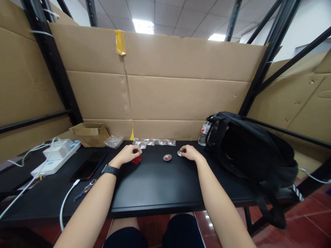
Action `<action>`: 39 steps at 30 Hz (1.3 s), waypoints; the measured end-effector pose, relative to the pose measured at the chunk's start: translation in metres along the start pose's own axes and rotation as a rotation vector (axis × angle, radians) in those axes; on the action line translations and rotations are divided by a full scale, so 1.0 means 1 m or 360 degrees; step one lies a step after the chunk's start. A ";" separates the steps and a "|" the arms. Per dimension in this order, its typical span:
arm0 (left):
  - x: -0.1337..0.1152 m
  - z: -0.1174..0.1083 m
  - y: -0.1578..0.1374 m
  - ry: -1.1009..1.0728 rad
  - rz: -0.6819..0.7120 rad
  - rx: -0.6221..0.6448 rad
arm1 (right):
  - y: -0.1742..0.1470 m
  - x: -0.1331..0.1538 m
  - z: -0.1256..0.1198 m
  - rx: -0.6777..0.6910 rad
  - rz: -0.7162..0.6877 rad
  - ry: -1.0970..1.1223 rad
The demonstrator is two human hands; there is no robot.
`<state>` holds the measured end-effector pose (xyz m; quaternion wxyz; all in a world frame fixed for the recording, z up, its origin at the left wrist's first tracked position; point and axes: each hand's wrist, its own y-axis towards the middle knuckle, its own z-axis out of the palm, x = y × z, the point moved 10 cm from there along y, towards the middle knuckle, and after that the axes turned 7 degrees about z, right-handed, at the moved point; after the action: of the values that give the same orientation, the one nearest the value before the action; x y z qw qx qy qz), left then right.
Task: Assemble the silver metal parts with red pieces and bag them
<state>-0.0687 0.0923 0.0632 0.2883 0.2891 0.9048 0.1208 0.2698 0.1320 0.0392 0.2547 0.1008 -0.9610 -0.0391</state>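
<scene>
Cardboard [165,98] walls the far side of the black bench [155,193], and along that far edge we see a row of clear packets [162,142] with red spots inside. Toward us, on open bench between the two hands, lies a loose disc [167,157], silvery with a red middle. It sits nearer our right hand [190,152] than our left hand [130,154], to the left of the right fingers and slightly closer to the near edge. Being round, it offers no long axis; its oval look comes from our slant of view.

Our right thumb and forefinger appear to pinch the right rim of a second disc [179,153]; whether it is lifted off the bench we cannot tell. Our left fingers curl toward the thumb just above a red bundle [137,159], and we cannot tell whether they touch or grip it.

That hand covers part of the bundle, so its full shape and direction stay unclear. The right fingers hide much of the second disc, and what the packets contain is too small for us to make out.
</scene>
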 end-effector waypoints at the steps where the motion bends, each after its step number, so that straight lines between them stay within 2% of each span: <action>1: -0.002 0.002 0.001 -0.0003 0.0008 0.0007 | 0.000 0.000 0.000 0.0003 0.0003 -0.0005; 5: -0.009 0.008 0.003 -0.0009 0.0032 0.0035 | -0.003 0.007 -0.006 -0.0086 -0.0036 -0.0052; 7: -0.013 0.011 0.004 -0.0006 0.0057 0.0036 | -0.006 0.024 -0.005 -0.0084 -0.0184 -0.0041; 10: -0.025 0.016 0.007 -0.0024 0.0110 0.0042 | -0.015 0.057 0.011 0.0091 -0.0473 0.0052; 13: -0.043 0.019 0.010 -0.0066 0.0186 0.0046 | -0.020 0.082 0.023 0.0141 -0.0626 0.0177; 17: -0.071 0.024 0.013 -0.0155 0.0286 0.0006 | -0.026 0.107 0.033 0.0257 -0.0721 0.0539; 22: -0.096 0.047 0.014 -0.0271 0.0398 0.0122 | -0.030 0.125 0.040 0.0317 -0.0715 0.0864; 25: -0.097 0.058 0.014 -0.0324 0.0366 0.0236 | -0.031 0.129 0.042 0.0341 -0.0714 0.0941; 27: -0.094 0.061 0.014 -0.0360 0.0355 0.0294 | -0.034 0.128 0.043 0.0433 -0.0687 0.0995; 31: -0.074 0.040 0.015 -0.0207 0.0328 0.0142 | -0.047 0.123 0.058 0.0951 -0.0576 0.0957; 32: -0.065 0.031 0.014 -0.0148 0.0303 0.0079 | -0.047 0.119 0.057 0.0991 -0.0547 0.0946; 33: -0.055 0.021 0.012 -0.0100 0.0265 0.0019 | -0.043 0.112 0.050 0.0928 -0.0510 0.0958; 35: -0.033 0.004 0.007 -0.0059 0.0169 -0.0049 | -0.025 0.086 0.026 0.0558 -0.0373 0.1018; 37: -0.014 -0.002 0.001 -0.0092 0.0087 0.0038 | -0.008 0.047 0.005 0.0155 -0.0112 0.1001; 39: -0.001 -0.002 -0.006 -0.0169 0.0053 0.0175 | 0.002 0.009 -0.003 -0.0059 0.0137 0.0876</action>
<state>-0.0720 0.0870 0.0624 0.3176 0.3255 0.8886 0.0603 0.2632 0.1317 0.0470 0.5094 0.0621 -0.8581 -0.0169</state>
